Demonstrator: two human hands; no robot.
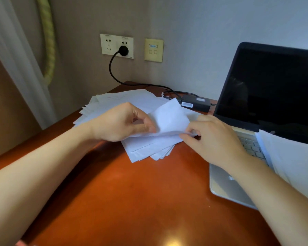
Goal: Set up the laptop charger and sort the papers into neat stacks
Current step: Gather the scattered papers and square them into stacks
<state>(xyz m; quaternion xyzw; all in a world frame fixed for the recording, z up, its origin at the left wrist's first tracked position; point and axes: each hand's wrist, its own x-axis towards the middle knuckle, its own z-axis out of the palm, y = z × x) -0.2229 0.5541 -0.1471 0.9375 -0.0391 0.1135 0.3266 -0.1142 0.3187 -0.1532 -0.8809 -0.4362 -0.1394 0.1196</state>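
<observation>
An open laptop with a dark screen stands at the right side of the reddish-brown table. To the left of the laptop lies a loose, fanned pile of papers, its edges uneven.

Both hands work over this pile. The left hand has its thumb and curled fingers pinching the left edge of one white sheet. The right hand, just beside the laptop's keyboard, pinches the sheet's lower right edge between thumb and fingertips. The sheet is bent upward between them, its far corner raised above the pile.

Behind the pile, close to the laptop's left edge, the black charger lies flat on the table. Its cable curves up the wall to a plug seated in the wall socket. Whether the charger's other end reaches the laptop cannot be told.

A stack of paper rests on the right part of the laptop's keyboard. A pale curtain hangs far left of the laptop.
</observation>
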